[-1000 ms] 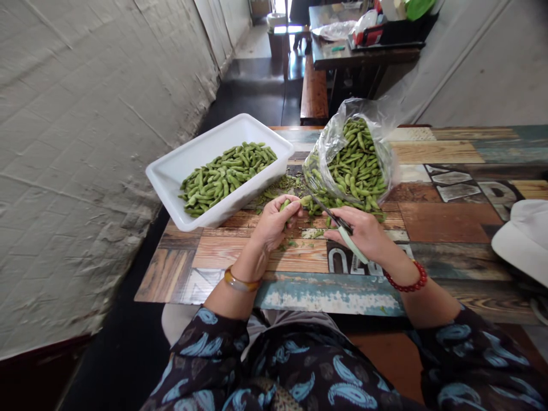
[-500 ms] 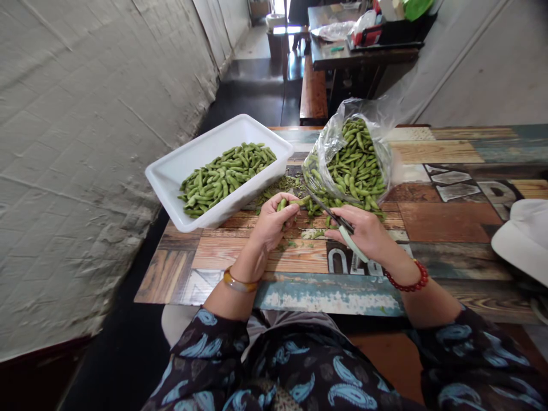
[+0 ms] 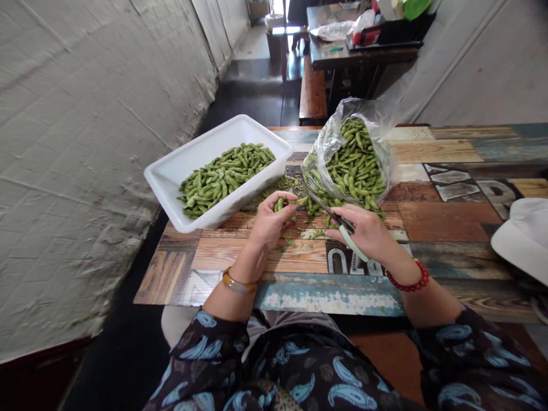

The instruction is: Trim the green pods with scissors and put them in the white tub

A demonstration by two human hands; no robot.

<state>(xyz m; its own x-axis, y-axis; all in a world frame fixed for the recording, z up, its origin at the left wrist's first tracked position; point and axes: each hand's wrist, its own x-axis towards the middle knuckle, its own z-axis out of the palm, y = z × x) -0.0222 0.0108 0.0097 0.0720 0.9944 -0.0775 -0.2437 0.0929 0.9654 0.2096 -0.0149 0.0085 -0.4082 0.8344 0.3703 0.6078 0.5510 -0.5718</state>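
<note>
My left hand (image 3: 276,216) is closed round green edamame pods (image 3: 279,204), pinched between thumb and fingers. Scissors (image 3: 349,231) with a pale green handle sit in my right hand (image 3: 363,225), their dark blades reaching left toward the pods. Whether the blades touch a pod I cannot tell. Behind my right hand, a clear plastic bag (image 3: 315,149) lies on its side, with many pods (image 3: 357,165) spilling from its mouth. To the left of my hands stands a white plastic tub (image 3: 222,214) holding a heap of pods (image 3: 226,177).
Small green trimmings (image 3: 285,185) lie between the tub and the bag on the patchwork wooden table (image 3: 445,220). A white cap (image 3: 524,237) rests at the right edge. A wall (image 3: 107,114) runs along the left. Farther back are a bench (image 3: 313,91) and another table (image 3: 319,48).
My left hand has shifted very slightly left, away from the blades. My right hand and the scissors stay almost in place.
</note>
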